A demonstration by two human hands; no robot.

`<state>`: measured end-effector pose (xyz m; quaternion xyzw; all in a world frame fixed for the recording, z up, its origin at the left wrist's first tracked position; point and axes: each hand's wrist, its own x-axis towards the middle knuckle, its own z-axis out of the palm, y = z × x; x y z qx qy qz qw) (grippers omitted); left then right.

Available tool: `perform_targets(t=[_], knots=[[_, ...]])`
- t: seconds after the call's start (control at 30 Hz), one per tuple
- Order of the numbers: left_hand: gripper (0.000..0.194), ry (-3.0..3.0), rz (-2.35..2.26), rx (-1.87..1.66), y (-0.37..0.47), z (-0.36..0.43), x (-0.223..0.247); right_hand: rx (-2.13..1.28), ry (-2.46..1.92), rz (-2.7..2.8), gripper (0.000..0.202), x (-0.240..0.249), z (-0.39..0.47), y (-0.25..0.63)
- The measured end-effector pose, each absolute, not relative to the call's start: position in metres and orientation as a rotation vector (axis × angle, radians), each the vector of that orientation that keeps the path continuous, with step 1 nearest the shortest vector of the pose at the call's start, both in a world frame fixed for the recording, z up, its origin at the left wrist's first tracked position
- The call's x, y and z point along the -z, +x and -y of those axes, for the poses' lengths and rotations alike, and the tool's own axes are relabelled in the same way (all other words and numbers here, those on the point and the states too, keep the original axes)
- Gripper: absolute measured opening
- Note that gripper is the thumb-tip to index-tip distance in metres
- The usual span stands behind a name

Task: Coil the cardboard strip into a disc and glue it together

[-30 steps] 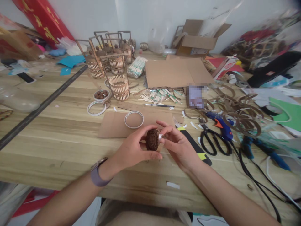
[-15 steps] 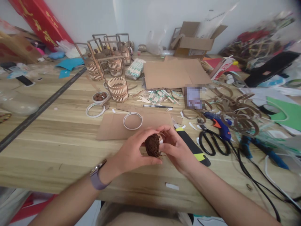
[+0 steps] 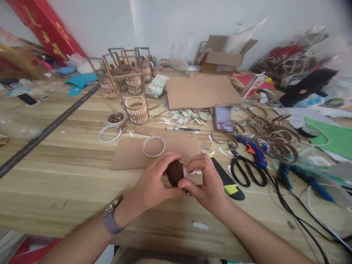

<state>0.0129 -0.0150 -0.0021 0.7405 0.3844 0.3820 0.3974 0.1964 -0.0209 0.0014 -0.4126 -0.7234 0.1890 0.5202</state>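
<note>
While the left hand [image 3: 150,181] grips a dark brown, rough-textured round piece [image 3: 175,172] between its bent fingers and thumb, the right hand [image 3: 189,176] meets it at three o'clock, thumb against the edge and fingers curled. A small pale piece [image 3: 185,172] shows beside the right forefinger; whether the right hand pinches it or only touches it, I cannot tell. Both hands are over the near part of the wooden desk [image 3: 82,179].

Reckoned from the round piece, with twelve pointing away from the person, a white ring [image 3: 153,156] lies at eleven o'clock on a flat cardboard sheet [image 3: 126,156]. Farther out at eleven stands a lidless slatted basket [image 3: 136,110], with lidded ones [image 3: 134,85] beyond it. Between ten and eleven sits a shallow dish of brown balls [image 3: 116,117]. A pen [image 3: 183,128] lies at twelve. At three come a black-and-yellow cutter [image 3: 224,176], then black-handled scissors [image 3: 235,154]; a blue glue gun [image 3: 258,154] is between two and three. One white strip [image 3: 200,225] lies at five.
</note>
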Motion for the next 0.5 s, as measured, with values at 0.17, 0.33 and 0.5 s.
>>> perform_targets(t=[0.17, 0.33, 0.5], knots=[[0.064, 1.884, -0.982, -1.001, 0.0130, 0.0140, 0.0026, -0.463, -0.939, 1.817, 0.032, -0.0056, 0.0188, 0.2016], [0.069, 1.901, -1.064, -1.003, 0.0096, 0.0124, 0.0040, -0.442, -1.003, 1.843, 0.014, -0.0106, 0.0205, 0.2045], [0.069, 2.016, -1.086, -1.010, 0.0087, 0.0122, 0.0036, -0.363, -0.996, 1.860, 0.013, -0.0115, 0.0217, 0.2037]])
